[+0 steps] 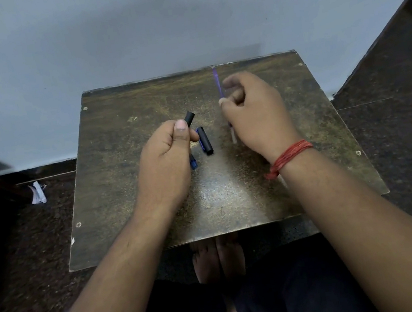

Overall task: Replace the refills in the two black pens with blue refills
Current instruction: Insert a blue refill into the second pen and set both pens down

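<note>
My left hand (165,152) is closed around a black pen barrel (189,118); its black end sticks out past my thumb and a blue tip shows below my fist. A black pen cap (204,140) with a blue clip lies on the small brown table (126,167) just right of that hand. My right hand (251,111) pinches a thin blue refill (217,82), blurred, which points toward the table's far edge; its pale lower end shows under my fingers. A red thread is tied around my right wrist.
The table stands against a pale blue-grey wall on a dark speckled floor. A crumpled white paper (37,193) lies on the floor to the left. My feet (219,258) and dark trousers show under the near edge.
</note>
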Demonstrator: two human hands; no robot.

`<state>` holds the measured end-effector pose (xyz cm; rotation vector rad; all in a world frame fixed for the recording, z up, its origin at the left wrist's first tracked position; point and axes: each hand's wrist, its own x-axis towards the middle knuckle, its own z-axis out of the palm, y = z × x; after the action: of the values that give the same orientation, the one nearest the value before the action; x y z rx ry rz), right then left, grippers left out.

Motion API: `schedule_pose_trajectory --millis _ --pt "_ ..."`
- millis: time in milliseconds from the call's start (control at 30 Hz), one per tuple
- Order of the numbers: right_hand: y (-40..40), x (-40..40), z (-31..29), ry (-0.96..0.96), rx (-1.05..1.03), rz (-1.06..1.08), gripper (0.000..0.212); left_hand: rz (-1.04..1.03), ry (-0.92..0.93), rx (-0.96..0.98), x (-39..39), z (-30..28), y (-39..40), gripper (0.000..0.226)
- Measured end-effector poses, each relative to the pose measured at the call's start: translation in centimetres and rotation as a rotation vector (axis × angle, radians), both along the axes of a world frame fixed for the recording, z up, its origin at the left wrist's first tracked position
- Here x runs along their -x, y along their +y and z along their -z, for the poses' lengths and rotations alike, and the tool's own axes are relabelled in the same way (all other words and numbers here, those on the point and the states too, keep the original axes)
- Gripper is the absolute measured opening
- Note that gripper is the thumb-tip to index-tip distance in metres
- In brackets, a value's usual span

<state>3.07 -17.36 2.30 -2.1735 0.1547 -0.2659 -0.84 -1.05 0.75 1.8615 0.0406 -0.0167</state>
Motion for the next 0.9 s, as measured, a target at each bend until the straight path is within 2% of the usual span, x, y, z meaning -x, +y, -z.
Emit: schedule_pose_trajectory --millis 167,233,333,633,900 --pt "-0.10 -0.19 0.05 0.136 -0.740 0.059 0.010 0.006 0.013 0.023 -0.11 0.05 -0.16 0.038" --pt "-0.16 -0.13 -0.06 0.174 -0.917 0.076 0.008 0.009 0.019 0.032 -0.13 0.12 -0.18 0.039" --pt "-0.39 -0.09 -0.22 0.185 -1.078 0.089 0.011 0.006 0.021 0.004 -0.11 0.24 -0.12 0.039" --pt "-0.43 -0.07 -0.69 0.089 -1.212 0.112 0.013 0.027 0.031 0.001 -0.35 0.66 0.07 0.039" --pt "-0.28 0.08 -0.54 0.043 -1.043 0.021 0.010 0.041 0.019 -0.033 -0.35 0.58 -0.06 0.039"
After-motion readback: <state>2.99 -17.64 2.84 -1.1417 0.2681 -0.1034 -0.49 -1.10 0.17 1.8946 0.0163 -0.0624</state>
